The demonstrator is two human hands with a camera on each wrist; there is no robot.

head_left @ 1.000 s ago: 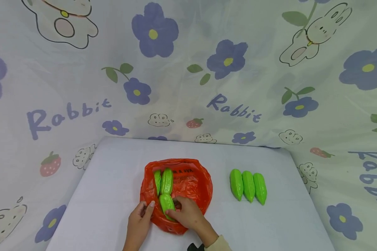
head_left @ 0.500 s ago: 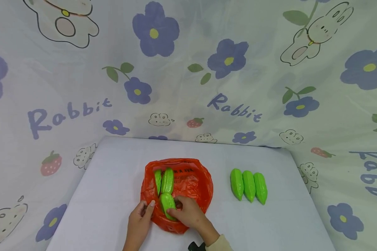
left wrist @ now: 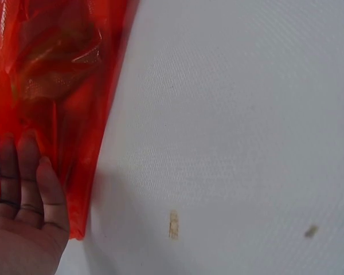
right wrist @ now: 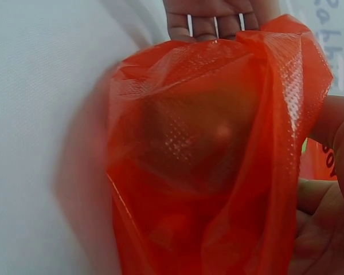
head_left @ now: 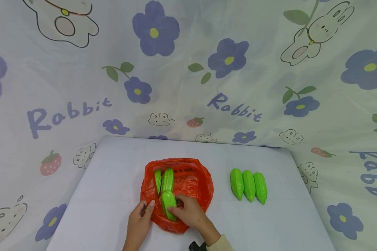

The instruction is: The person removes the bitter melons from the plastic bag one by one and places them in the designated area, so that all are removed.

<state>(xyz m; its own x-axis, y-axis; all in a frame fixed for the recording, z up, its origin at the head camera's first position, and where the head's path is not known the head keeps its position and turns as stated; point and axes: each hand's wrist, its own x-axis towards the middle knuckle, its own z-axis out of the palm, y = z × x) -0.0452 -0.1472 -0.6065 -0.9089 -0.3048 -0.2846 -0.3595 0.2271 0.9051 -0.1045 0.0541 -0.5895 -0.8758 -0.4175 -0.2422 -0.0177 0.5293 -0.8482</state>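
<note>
A red plastic bag (head_left: 191,195) lies mouth-up on the white table in the head view. My left hand (head_left: 139,219) holds its near-left rim, thumb over the edge; in the left wrist view, the fingers of my left hand (left wrist: 23,200) lie against the outside. My right hand (head_left: 190,212) reaches into the mouth and pinches a glossy green ridged fruit (head_left: 168,202), long and tapered. Beyond it in the bag are another green fruit (head_left: 168,179) and a partly hidden one (head_left: 157,181). In the right wrist view the bag wall (right wrist: 200,132) hides the fruit.
Three similar green fruits lie side by side right of the bag: left (head_left: 237,184), middle (head_left: 249,185), right (head_left: 260,187). A black object (head_left: 197,246) shows beside my right sleeve (head_left: 220,244). A printed cloth (head_left: 176,87) hangs behind the table.
The fruit in my right hand has shifted slightly up and away from me and now stands a little more upright. My left hand and the bag have stayed nearly still.
</note>
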